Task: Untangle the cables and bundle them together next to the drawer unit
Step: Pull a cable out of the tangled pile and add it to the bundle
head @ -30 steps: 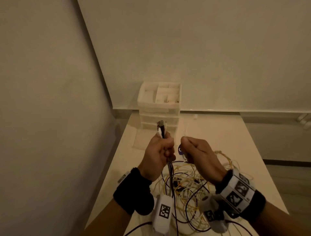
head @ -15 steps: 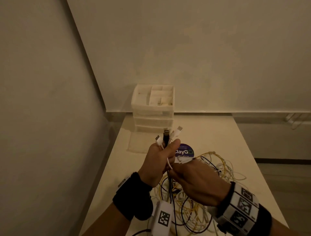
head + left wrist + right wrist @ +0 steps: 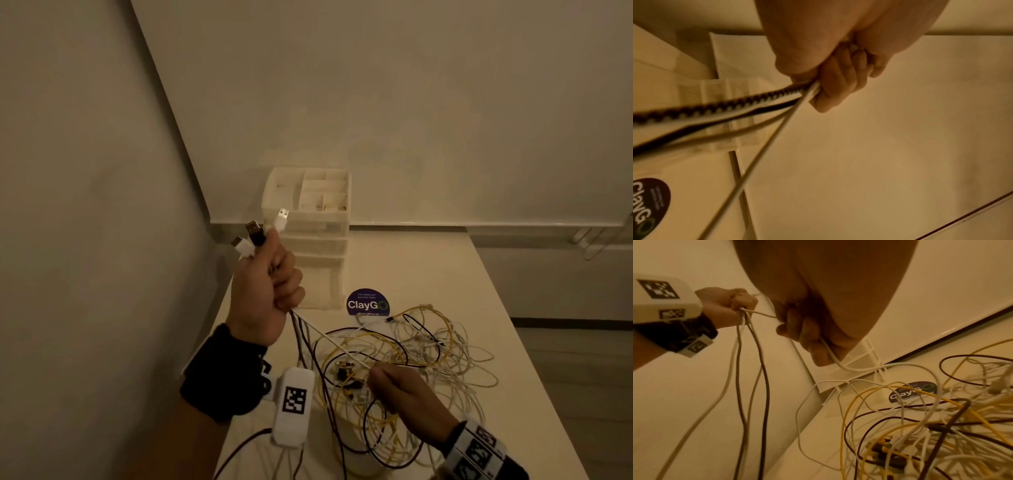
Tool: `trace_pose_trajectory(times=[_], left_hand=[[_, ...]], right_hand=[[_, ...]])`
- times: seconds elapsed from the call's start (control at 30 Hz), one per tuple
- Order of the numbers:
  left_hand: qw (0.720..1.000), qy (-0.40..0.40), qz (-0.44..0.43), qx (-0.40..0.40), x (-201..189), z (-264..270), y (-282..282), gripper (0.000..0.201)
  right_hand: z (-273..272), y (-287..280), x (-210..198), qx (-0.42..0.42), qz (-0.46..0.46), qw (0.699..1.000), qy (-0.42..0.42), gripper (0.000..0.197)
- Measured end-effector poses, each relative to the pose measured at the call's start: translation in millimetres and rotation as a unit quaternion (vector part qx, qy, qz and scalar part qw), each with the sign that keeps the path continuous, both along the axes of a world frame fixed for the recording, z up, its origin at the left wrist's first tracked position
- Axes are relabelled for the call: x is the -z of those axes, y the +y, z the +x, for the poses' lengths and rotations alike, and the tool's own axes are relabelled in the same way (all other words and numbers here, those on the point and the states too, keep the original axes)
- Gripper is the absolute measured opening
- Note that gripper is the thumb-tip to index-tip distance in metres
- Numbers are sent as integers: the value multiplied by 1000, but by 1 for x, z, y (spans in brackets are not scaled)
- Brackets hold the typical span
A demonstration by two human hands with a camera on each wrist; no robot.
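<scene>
Partly hidden: cables (image 3: 404, 363) inside left hand (image 3: 265, 291).

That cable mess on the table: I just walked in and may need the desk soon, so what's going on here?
A person is sorting cables. Their left hand is raised, gripping several cables just below the plugs. The right hand pinches one white cable stretched between the hands. Most of the yellow, white and dark tangle lies unsorted on the table, in front of the drawer unit; nothing is bundled yet.
</scene>
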State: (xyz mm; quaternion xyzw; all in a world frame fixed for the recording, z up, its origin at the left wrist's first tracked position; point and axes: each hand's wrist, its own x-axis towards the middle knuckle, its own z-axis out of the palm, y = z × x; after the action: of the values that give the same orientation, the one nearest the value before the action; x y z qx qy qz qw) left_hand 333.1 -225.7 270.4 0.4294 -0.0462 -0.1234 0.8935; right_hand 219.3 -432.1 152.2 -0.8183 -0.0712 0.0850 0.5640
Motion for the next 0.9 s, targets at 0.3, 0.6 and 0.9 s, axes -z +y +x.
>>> trace_pose_trajectory(times=[0.3,0.6,0.9], left_hand=[[952,-139,271,6,-7,-17,3,39],[850,-324,416,-1,27,-39,-45,9],[795,-370,480,-18,18,-33,-39,15]], right_hand=[[16,-12,-21,89,2,996,-17,47],[39,-5,-92,64,221,969,94,40],[28,-8,-77,31,233,970,60,42]])
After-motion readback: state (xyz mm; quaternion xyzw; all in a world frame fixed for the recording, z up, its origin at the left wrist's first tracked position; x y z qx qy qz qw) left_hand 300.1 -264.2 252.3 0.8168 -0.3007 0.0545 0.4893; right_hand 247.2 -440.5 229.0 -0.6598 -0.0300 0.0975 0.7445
